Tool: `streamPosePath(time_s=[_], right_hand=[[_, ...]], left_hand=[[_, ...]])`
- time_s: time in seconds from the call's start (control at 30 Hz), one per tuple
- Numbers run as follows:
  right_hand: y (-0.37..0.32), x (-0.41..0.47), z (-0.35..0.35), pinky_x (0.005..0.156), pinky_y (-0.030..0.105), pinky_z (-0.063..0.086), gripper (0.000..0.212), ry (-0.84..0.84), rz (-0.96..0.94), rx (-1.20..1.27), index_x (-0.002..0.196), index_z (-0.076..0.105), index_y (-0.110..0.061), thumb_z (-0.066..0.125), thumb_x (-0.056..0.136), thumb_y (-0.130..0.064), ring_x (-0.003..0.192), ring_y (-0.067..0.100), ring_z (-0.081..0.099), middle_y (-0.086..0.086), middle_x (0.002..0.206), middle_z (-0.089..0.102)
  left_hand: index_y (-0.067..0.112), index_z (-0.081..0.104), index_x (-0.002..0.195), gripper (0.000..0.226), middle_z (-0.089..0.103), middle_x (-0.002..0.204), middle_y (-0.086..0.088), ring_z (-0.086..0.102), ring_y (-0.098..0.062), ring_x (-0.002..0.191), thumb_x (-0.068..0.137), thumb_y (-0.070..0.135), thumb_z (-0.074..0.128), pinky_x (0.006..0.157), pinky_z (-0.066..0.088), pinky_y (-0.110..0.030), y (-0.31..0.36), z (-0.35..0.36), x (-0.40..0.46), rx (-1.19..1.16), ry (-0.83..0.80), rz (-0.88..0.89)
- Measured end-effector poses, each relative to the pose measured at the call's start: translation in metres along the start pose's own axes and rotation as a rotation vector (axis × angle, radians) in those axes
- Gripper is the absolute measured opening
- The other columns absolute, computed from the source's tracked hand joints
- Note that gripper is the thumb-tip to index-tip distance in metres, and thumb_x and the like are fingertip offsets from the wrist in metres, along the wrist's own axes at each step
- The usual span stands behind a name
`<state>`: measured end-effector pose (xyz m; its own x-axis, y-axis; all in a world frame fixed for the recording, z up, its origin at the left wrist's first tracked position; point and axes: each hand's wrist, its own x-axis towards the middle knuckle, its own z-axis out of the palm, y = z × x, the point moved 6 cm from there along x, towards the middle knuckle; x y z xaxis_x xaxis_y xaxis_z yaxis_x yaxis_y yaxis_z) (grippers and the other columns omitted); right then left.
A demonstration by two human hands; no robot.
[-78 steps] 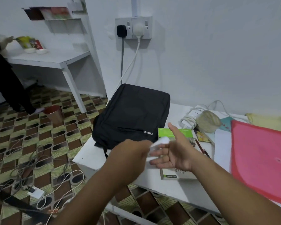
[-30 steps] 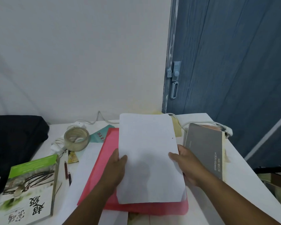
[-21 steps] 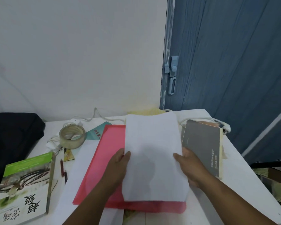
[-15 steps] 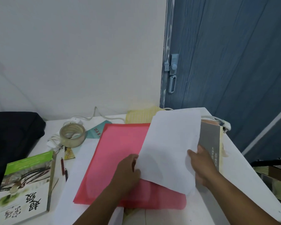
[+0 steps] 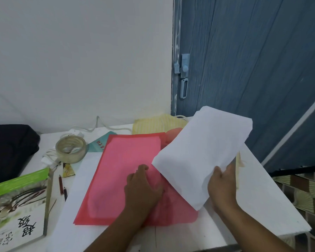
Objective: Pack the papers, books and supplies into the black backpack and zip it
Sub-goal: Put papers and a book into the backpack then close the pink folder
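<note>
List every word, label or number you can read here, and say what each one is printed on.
"超级": large black characters on the white lower cover of the green-topped book, reading sideways from this view.
More grey characters below them on the same cover: too blurred and cut off to read.
Small red characters on the teal booklet: too small to read.
White paper in the right hand: no print visible.
Pink folder: no print visible.

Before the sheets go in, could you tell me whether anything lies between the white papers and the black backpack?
The white papers, held in the right hand, are at the table's right; the black backpack is far left. The pink folder, tape roll and green book lie between, all low.
</note>
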<state>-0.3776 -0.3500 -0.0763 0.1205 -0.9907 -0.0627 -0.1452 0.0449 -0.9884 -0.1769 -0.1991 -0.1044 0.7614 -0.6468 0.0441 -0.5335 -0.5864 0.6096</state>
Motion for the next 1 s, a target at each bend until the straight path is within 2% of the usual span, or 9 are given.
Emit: streamPosePath(time_s=[0.1, 0.2, 0.3, 0.43, 0.53, 0.67, 0.73, 0.87, 1.0], right_hand=[[-0.015, -0.002, -0.009, 0.096, 0.027, 0.035, 0.039, -0.006, -0.073, -0.098, 0.143, 0.038, -0.023, 0.036, 0.106, -0.011, 0.112, 0.012, 0.045, -0.010, 0.119, 0.049], [-0.026, -0.001, -0.014, 0.089, 0.028, 0.037, 0.031, -0.008, -0.113, -0.196, 0.137, 0.042, -0.016, 0.036, 0.106, -0.013, 0.101, 0.018, 0.048, -0.005, 0.110, 0.050], [-0.032, -0.002, -0.013, 0.092, 0.028, 0.037, 0.035, -0.029, -0.133, -0.253, 0.140, 0.041, -0.016, 0.036, 0.106, -0.013, 0.105, 0.017, 0.047, -0.006, 0.113, 0.049], [-0.027, -0.007, -0.007, 0.094, 0.032, 0.039, 0.035, -0.081, -0.058, -0.191, 0.136, 0.044, -0.025, 0.037, 0.105, -0.012, 0.110, 0.019, 0.050, -0.006, 0.117, 0.054], [-0.031, -0.017, 0.000, 0.090, 0.031, 0.038, 0.027, -0.137, -0.044, -0.179, 0.126, 0.045, -0.026, 0.037, 0.105, -0.012, 0.103, 0.015, 0.050, -0.013, 0.105, 0.054], [-0.037, -0.033, 0.017, 0.087, 0.026, 0.038, 0.024, -0.265, -0.088, -0.248, 0.115, 0.043, -0.029, 0.038, 0.105, -0.008, 0.092, 0.009, 0.052, -0.026, 0.094, 0.048], [-0.034, -0.036, 0.026, 0.086, 0.028, 0.041, 0.022, -0.331, -0.063, -0.290, 0.113, 0.043, -0.029, 0.037, 0.104, -0.009, 0.093, 0.011, 0.054, -0.021, 0.096, 0.052], [-0.032, -0.032, 0.027, 0.084, 0.031, 0.046, 0.024, -0.326, -0.020, -0.319, 0.111, 0.047, -0.026, 0.036, 0.102, -0.007, 0.090, 0.009, 0.057, -0.010, 0.099, 0.058], [-0.026, -0.028, 0.025, 0.074, 0.032, 0.054, 0.038, -0.387, 0.099, -0.336, 0.109, 0.059, -0.026, 0.034, 0.091, -0.003, 0.091, 0.016, 0.065, -0.006, 0.101, 0.068]], left_hand=[[0.024, 0.055, 0.095, 0.018, 0.063, 0.079, 0.007, 0.059, -0.014, 0.071, 0.091, 0.041, 0.059, 0.063, 0.047, -0.024, 0.006, -0.013, 0.003, -0.075, 0.048, 0.054], [0.019, 0.055, 0.091, 0.009, 0.060, 0.067, 0.000, 0.056, -0.013, 0.055, 0.098, 0.024, 0.054, 0.050, 0.040, -0.021, 0.010, -0.023, 0.003, -0.137, 0.108, 0.065], [0.021, 0.054, 0.095, 0.006, 0.063, 0.069, 0.001, 0.061, -0.012, 0.057, 0.100, 0.022, 0.052, 0.053, 0.049, -0.026, 0.010, -0.025, -0.001, -0.210, 0.128, 0.044], [0.023, 0.051, 0.098, 0.005, 0.065, 0.071, 0.000, 0.064, -0.012, 0.060, 0.101, 0.019, 0.053, 0.052, 0.051, -0.022, 0.016, -0.026, -0.006, -0.309, 0.123, 0.073], [0.023, 0.050, 0.098, 0.006, 0.064, 0.072, 0.002, 0.063, -0.011, 0.061, 0.101, 0.018, 0.053, 0.051, 0.050, -0.017, 0.017, -0.027, -0.007, -0.338, 0.127, 0.082], [0.023, 0.049, 0.099, 0.007, 0.064, 0.081, 0.004, 0.055, 0.001, 0.064, 0.100, 0.018, 0.054, 0.057, 0.048, -0.009, 0.017, -0.032, -0.007, -0.355, 0.151, 0.086], [0.024, 0.049, 0.098, 0.008, 0.064, 0.083, 0.000, 0.055, -0.001, 0.068, 0.100, 0.018, 0.053, 0.060, 0.050, -0.012, 0.019, -0.033, -0.008, -0.347, 0.165, 0.101], [0.024, 0.048, 0.098, 0.008, 0.062, 0.083, 0.001, 0.060, -0.010, 0.077, 0.100, 0.015, 0.050, 0.068, 0.056, -0.031, 0.018, -0.038, -0.007, -0.322, 0.203, 0.086], [0.021, 0.047, 0.098, 0.013, 0.057, 0.074, 0.000, 0.055, -0.018, 0.066, 0.099, 0.008, 0.045, 0.055, 0.046, -0.031, 0.023, -0.037, -0.005, -0.252, 0.186, 0.089]])
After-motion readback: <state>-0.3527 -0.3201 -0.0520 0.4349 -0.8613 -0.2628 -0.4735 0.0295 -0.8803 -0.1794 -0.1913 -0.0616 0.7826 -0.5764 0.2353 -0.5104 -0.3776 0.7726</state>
